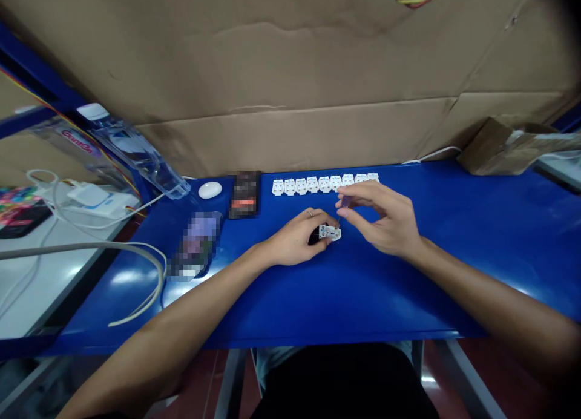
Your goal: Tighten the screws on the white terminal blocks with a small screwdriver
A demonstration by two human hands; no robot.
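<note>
Glossy blue desk (pixel 408 286) is filling the middle of the frame, smooth and reflecting light patches at lower left. Creased brown cardboard (pixel 290 74) is standing as a backdrop across the upper half.

Centre of frame: a small white plastic part (pixel 330 232), blocky with tiny recesses, is lying on the desk. The left hand (pixel 297 237) is resting palm down beside it, a thin ring showing on one finger, and its fingertips are pinching the part's left end; something dark is sitting under the fingers, too hidden to identify. The right hand (pixel 384 219) is hovering just above and right of the part, wrist raised, thumb and forefinger pressed together in a grip on something small and purplish, too blurred to name. Both forearms are angling in from the bottom corners.

Just behind the hands, upper centre, a row of matching white parts (pixel 324 184) is lining up side by side, near the right fingertips.

Left of the row: a dark rectangular box (pixel 245 194), a smooth white oval object (pixel 210 189), and a clear plastic container (pixel 136 155) leaning at the upper left. A pale cable (pixel 140 267) is curving over the desk's lower left edge. A crumpled brown carton (pixel 499 143) is sitting at the right edge.
</note>
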